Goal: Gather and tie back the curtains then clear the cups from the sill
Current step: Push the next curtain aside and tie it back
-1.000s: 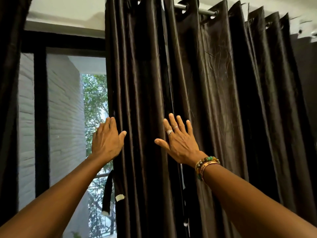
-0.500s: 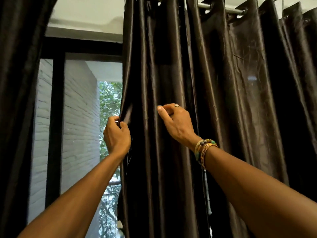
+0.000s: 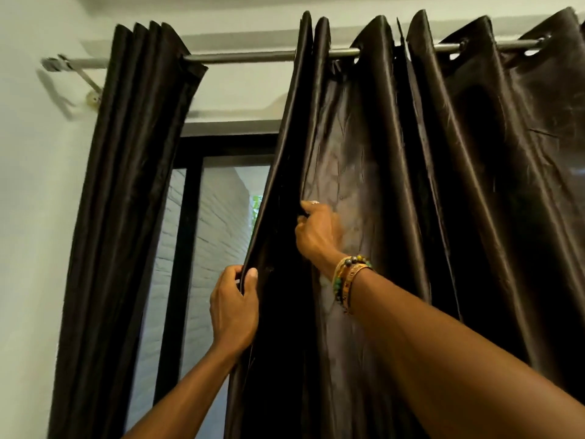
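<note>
A dark brown satin right curtain [image 3: 427, 185] hangs by eyelets from a metal rod [image 3: 247, 55] and covers the right of the window. My left hand [image 3: 234, 308] pinches its left edge between thumb and fingers. Higher up, my right hand [image 3: 316, 231] grips a fold of the same curtain, fingers curled into the cloth. A second dark left curtain [image 3: 126, 201] hangs bunched at the left end of the rod. No cups or sill are in view.
Between the curtains a black window frame [image 3: 183, 248] shows, with a white brick wall [image 3: 218, 229] outside the glass. The rod's bracket [image 3: 88, 87] is fixed to the pale wall at the upper left.
The view has tilted up to take in the rod. Both hands went from lying flat on the cloth to gripping its folds, and the right hand has shifted left towards the curtain's edge.
</note>
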A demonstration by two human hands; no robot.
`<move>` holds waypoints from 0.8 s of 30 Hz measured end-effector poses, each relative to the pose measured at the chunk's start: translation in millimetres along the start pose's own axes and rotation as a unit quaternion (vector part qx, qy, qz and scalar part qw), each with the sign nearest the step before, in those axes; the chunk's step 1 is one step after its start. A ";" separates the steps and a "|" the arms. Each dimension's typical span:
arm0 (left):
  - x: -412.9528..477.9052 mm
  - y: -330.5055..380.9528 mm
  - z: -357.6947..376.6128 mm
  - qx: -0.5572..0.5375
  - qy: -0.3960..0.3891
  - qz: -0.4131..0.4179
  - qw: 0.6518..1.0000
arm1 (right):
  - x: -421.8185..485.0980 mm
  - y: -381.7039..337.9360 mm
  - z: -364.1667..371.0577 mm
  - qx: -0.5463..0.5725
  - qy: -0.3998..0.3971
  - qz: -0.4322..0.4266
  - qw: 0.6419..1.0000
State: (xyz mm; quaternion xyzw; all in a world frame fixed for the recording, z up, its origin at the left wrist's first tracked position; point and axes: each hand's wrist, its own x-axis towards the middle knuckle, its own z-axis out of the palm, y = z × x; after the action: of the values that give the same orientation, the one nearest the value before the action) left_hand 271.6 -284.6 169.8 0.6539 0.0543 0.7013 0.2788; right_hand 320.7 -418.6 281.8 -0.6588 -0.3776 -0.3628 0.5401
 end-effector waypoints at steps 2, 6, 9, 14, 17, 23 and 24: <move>-0.7 -1.3 -3.9 -0.007 -0.020 -0.002 1.000 | 0.0 -15.5 13.8 -0.019 -0.032 -0.043 0.998; -2.6 3.7 -11.6 -0.069 -0.068 -0.046 0.994 | 15.7 -47.0 42.6 0.069 -0.078 -0.101 0.989; 4.7 8.6 -16.5 -0.089 -0.055 -0.053 0.993 | 25.5 -64.2 61.2 0.108 -0.148 -0.125 0.975; 22.9 -12.7 -26.4 -0.027 0.066 -0.070 0.995 | 25.3 -62.1 71.6 0.190 -0.208 -0.127 0.951; 27.7 -34.3 -33.9 0.007 0.063 -0.072 0.995 | 22.5 -30.9 58.1 0.134 0.041 -0.123 0.982; 26.9 -44.0 -25.0 0.070 0.029 -0.045 0.996 | 35.7 53.3 -2.2 -0.050 0.245 0.172 0.953; 25.5 -43.6 -21.7 0.069 0.018 -0.045 0.996 | 35.8 64.9 -8.2 -0.019 0.226 0.186 0.956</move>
State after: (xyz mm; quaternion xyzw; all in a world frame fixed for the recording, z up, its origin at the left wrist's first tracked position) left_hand 265.2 -230.0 170.2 0.6554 0.1367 0.6945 0.2634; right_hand 394.1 -431.4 286.4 -0.6281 -0.1093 -0.4024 0.6570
